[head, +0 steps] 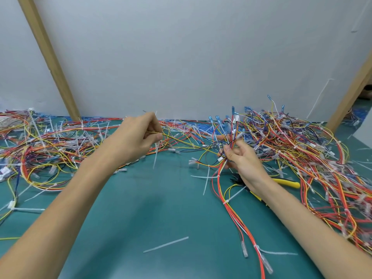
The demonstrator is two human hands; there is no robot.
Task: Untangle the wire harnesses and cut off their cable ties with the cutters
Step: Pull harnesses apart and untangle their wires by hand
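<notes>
Fingers (153, 125) of left hand (136, 139) pinch a single yellow wire (181, 141), pulled taut leftward out of the knot. Right hand (246, 165) fingers (231, 153) are curled round the bunched top of the same wire harness (236, 218), held just above the counter (141, 208), centre-right. Its red, orange and yellow tail runs back toward the near edge and ends in clear-sleeved terminals (244, 251).

Step, as I read it: untangling. One strand is being teased free of the harness; no cutting under way.

White cable tie (233, 196) is on the harness below the right hand, a second tie (277, 253) nearer the terminals. Both look uncut.

Cutters (285, 182), yellow handles, lie on the counter partly under the right wrist, touching neither hand.

Next move, my call: work the yellow strand clear, lay the harness flat, then the right hand lets go and picks up the cutters. Nip the tie band only; wires sit tight against it, so nicked insulation is the risk.

Surroundings: tangled heaps on the left (50, 141) and right (302, 141), the right one crowding the held harness. Loose tie offcut (165, 245) near centre. White wall (181, 57) at the far side.
</notes>
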